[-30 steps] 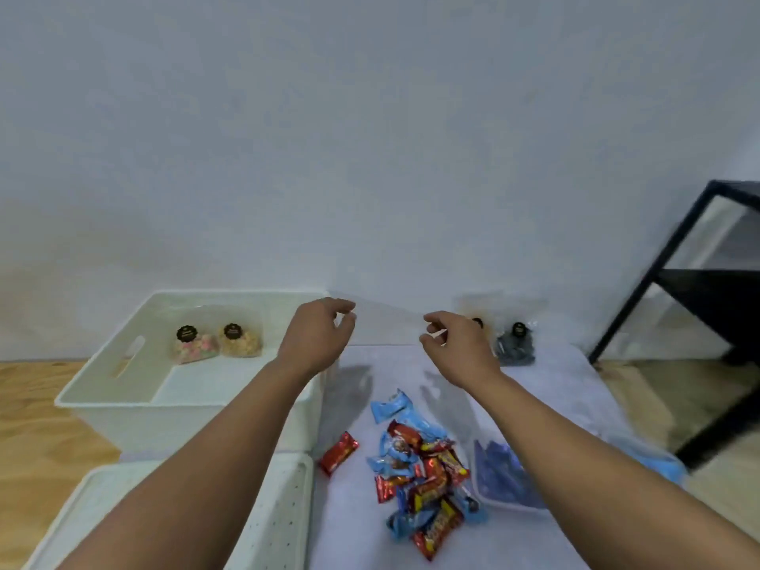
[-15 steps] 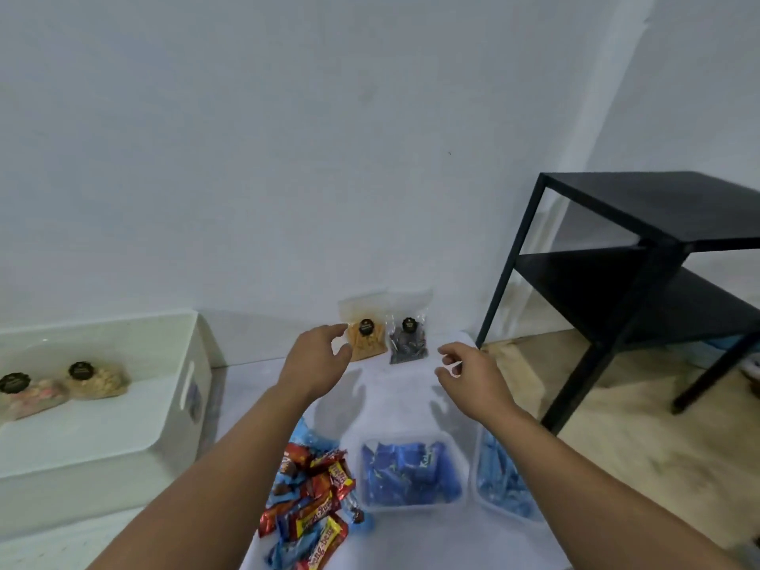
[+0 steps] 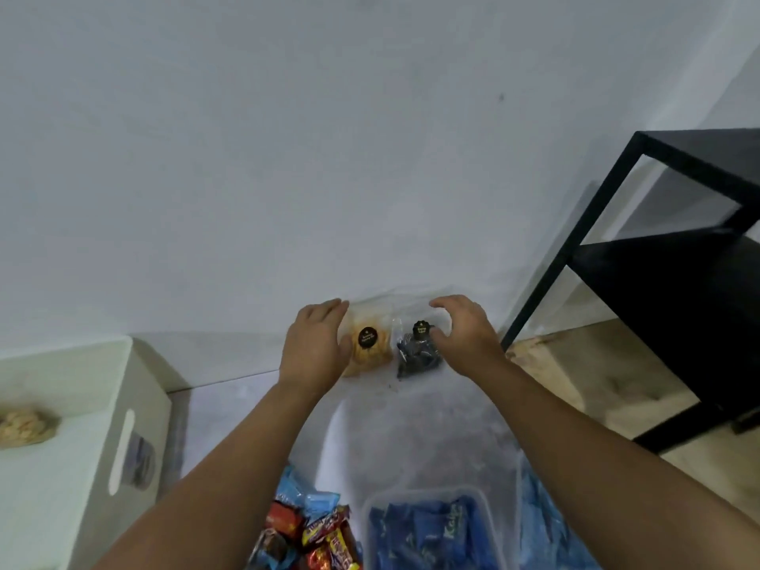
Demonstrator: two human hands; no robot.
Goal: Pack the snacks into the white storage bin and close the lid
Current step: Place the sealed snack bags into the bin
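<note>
left hand grip: wide, being cupped beside the yellow snack bag | right hand grip: wide, being held by the dark snack bag | white storage bin: far left of both grips | risk: thin bags may be slipping, being squashed, or being dropped short of the bin
</note>
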